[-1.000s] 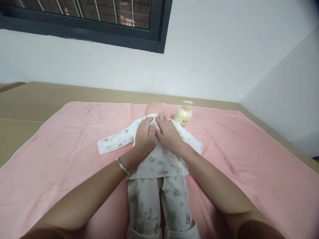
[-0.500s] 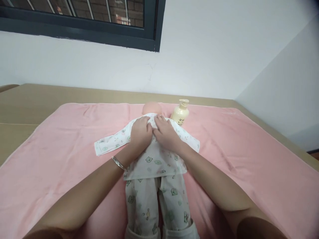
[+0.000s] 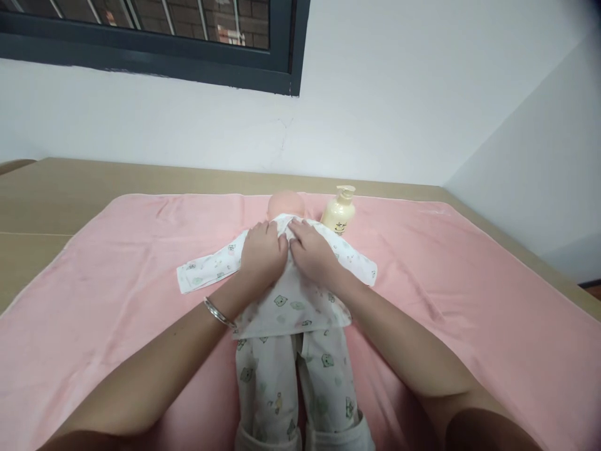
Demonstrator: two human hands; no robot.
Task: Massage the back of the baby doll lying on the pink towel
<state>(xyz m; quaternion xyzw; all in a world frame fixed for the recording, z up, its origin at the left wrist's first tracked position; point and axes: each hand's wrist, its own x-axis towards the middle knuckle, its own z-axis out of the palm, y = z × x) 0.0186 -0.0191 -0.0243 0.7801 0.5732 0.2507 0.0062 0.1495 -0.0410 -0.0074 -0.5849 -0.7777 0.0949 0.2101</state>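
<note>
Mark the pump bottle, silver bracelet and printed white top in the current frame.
Pump bottle [image 3: 336,215], head view: on its pale yellow body.
Silver bracelet [image 3: 218,313], head view: mid-band.
Printed white top [image 3: 290,313], head view: lower part, above the hem.

Plain room, barred window [image 3: 154,37], white wall [image 3: 375,94]

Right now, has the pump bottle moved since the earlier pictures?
No. Against the window frame, the pump bottle keeps its place on the pink blanket; only the view shifted.
</note>
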